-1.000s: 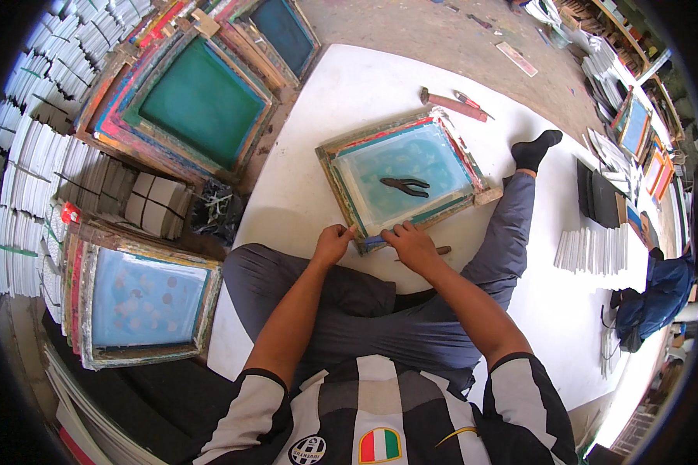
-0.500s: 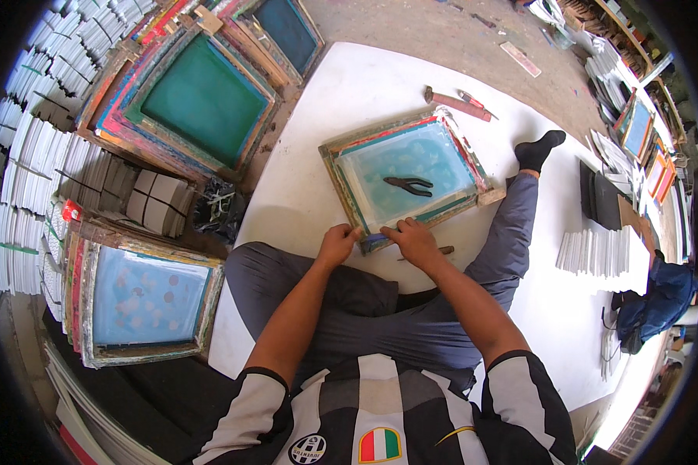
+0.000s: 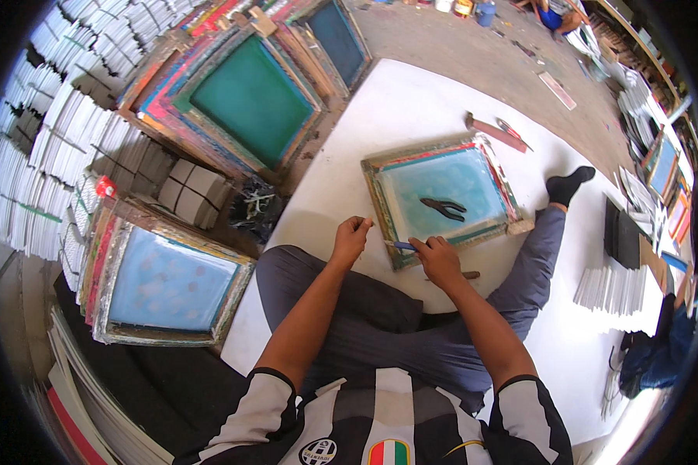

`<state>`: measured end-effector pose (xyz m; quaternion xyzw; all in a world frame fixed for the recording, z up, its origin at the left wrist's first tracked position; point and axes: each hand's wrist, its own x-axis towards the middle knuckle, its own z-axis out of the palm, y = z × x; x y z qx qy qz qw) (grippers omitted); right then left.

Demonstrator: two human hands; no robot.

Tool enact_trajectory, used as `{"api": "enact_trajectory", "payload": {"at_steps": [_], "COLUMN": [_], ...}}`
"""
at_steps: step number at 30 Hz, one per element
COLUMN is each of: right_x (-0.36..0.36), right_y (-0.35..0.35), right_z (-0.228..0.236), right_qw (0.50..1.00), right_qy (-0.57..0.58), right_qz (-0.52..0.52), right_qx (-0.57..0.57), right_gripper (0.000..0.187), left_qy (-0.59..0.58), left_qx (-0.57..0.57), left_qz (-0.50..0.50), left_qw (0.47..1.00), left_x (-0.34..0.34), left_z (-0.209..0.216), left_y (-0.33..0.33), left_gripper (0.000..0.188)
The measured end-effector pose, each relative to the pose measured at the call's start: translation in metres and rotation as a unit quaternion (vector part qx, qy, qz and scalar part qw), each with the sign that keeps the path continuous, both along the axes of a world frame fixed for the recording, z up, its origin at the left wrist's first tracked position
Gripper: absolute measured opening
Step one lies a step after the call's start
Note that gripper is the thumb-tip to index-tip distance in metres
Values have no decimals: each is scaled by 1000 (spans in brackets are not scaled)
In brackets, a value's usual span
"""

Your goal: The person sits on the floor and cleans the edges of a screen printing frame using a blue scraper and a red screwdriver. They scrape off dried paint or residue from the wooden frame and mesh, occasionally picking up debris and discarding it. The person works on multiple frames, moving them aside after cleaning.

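Note:
A wooden screen-printing frame (image 3: 376, 198) with blue mesh lies on the white board in front of me. Dark-handled pliers (image 3: 444, 208) rest on its mesh. My right hand (image 3: 440, 261) is closed round a slim blue-handled tool (image 3: 403, 246), whose thin tip points left over the frame's near left corner. Just left of that corner, my left hand (image 3: 352, 242) is raised in a pinch. Whatever its fingertips hold is too small to make out. Partly behind my right hand lies a short brown wooden handle (image 3: 471, 275).
Past the frame lie a hammer (image 3: 500, 133) and a red-handled tool (image 3: 513, 132). More printing frames (image 3: 180, 335) lean at the left beside bundled paper stacks (image 3: 23, 186). My outstretched leg (image 3: 537, 248) borders the right side, with a paper pile (image 3: 609, 288) beyond.
My hands have moved apart and lifted from the frame's near edge. The blue-handled tool now shows plainly in my right hand. The whole view has shifted, placing things farther right and lower.

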<state>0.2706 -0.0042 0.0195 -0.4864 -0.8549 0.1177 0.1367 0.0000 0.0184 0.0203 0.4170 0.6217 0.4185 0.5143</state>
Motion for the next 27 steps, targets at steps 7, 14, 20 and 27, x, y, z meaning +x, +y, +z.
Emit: {"api": "enact_trajectory", "payload": {"at_steps": [7, 14, 20, 27], "right_x": [-40, -58, -61, -36], "right_y": [14, 18, 23, 27], "right_z": [4, -5, -16, 2], "right_qw": [998, 996, 995, 967], "right_qy": [66, 87, 91, 122], "right_qz": [9, 11, -17, -190], "right_qx": [12, -17, -24, -120], "right_gripper": [42, 42, 36, 31], "left_qy": [110, 380, 618, 660], "left_qx": [209, 54, -149, 15], "left_qz": [137, 200, 23, 93], "left_qw": [962, 902, 772, 746], "left_x": [-151, -245, -249, -231], "left_z": [26, 70, 47, 64], "left_y": [42, 46, 43, 36], "left_gripper": [25, 29, 34, 41]}}
